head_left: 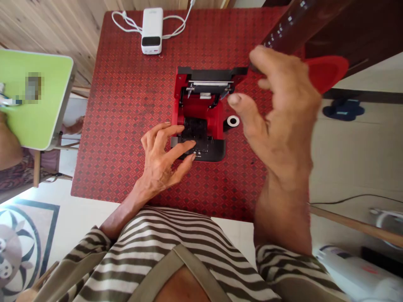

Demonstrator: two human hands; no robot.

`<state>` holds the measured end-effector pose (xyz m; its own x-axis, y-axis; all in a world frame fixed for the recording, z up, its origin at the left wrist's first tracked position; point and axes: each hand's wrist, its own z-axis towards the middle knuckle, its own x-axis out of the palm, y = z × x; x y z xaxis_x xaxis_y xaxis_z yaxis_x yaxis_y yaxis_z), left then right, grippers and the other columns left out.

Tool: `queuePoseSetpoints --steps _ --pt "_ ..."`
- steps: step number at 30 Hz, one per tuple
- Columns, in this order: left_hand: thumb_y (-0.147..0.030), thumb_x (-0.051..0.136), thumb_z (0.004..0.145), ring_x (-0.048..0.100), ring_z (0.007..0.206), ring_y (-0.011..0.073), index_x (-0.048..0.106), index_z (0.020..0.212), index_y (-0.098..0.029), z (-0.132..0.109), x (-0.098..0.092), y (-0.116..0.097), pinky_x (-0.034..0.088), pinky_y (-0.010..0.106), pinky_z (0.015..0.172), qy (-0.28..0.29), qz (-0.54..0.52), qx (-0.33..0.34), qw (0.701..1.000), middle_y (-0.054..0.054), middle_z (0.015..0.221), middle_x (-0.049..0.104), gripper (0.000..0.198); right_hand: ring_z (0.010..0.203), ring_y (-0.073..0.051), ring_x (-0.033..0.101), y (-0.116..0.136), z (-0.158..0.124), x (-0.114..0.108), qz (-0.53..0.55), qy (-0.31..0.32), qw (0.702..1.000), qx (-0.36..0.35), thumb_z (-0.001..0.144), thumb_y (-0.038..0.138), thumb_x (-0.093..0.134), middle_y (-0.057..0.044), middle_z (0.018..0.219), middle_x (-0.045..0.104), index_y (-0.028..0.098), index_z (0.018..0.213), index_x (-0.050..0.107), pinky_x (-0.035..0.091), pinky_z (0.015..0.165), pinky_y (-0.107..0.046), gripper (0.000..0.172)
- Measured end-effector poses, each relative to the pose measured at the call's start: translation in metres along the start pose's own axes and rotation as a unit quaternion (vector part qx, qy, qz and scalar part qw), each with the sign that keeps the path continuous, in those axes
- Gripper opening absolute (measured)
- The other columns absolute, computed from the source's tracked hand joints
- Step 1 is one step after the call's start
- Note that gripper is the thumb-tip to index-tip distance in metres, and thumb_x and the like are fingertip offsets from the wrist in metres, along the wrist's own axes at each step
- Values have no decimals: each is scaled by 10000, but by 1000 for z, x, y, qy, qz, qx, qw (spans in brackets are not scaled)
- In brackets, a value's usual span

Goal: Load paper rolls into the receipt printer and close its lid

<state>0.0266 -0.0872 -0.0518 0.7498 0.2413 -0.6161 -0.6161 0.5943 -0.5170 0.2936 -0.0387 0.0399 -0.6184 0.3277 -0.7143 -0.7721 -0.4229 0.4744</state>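
Observation:
A small red and black printer [200, 156] sits on the table with its lid [210, 74] raised, showing a metal bar and a red inner bay. My left hand [162, 157] lies across its left front, fingers spread, with fingertips on or just over a black piece [195, 128] in the bay. I cannot tell whether they press on it. To the right of the printer is a small black roll with a white core [233, 121]. My right hand [277, 105] is raised close to the camera, thumb and fingers apart, near the lid's right corner.
A white power bank [152, 31] with a white cable [176, 31] lies at the back of the red patterned table [132, 105]. A glossy dark brown piece [292, 29] and a red rounded thing [329, 71] are behind my right hand. Another person's arm [9, 142] is beside a green table [40, 121].

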Motion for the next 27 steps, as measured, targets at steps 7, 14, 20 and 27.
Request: queuePoseSetpoints --steps 7,14,20,27 --pt "-379 881 1120 665 1501 449 948 1372 -427 -2 1 -4 498 748 1356 -11 9 14 1000 96 1575 855 264 1414 -378 875 4 0 8 -4 19 1000 22 1310 378 592 -153 1504 957 244 1565 883 635 1345 -585 409" --pt "-455 861 1226 721 1263 376 922 1362 -349 17 -12 -13 551 562 1090 59 -3 -11 998 98 1361 879 183 1473 -371 861 12 -8 -2 -13 63 997 47 1313 381 588 -115 1585 935 347 1571 864 601 1383 -587 379" --pt "-401 784 1300 713 1150 350 930 1343 -335 43 -28 -6 503 509 1007 172 26 24 984 68 1234 898 165 1509 -361 855 3 1 4 -17 52 998 24 1307 305 607 -167 1614 926 206 1584 859 575 1423 -582 387" --pt "-213 767 1304 694 1059 280 947 1218 -308 48 -24 -17 488 467 966 109 107 108 982 50 1143 880 221 1411 -332 903 -15 -5 13 -3 -8 998 -68 1269 248 713 -104 1535 960 249 1577 854 658 1293 -526 339"
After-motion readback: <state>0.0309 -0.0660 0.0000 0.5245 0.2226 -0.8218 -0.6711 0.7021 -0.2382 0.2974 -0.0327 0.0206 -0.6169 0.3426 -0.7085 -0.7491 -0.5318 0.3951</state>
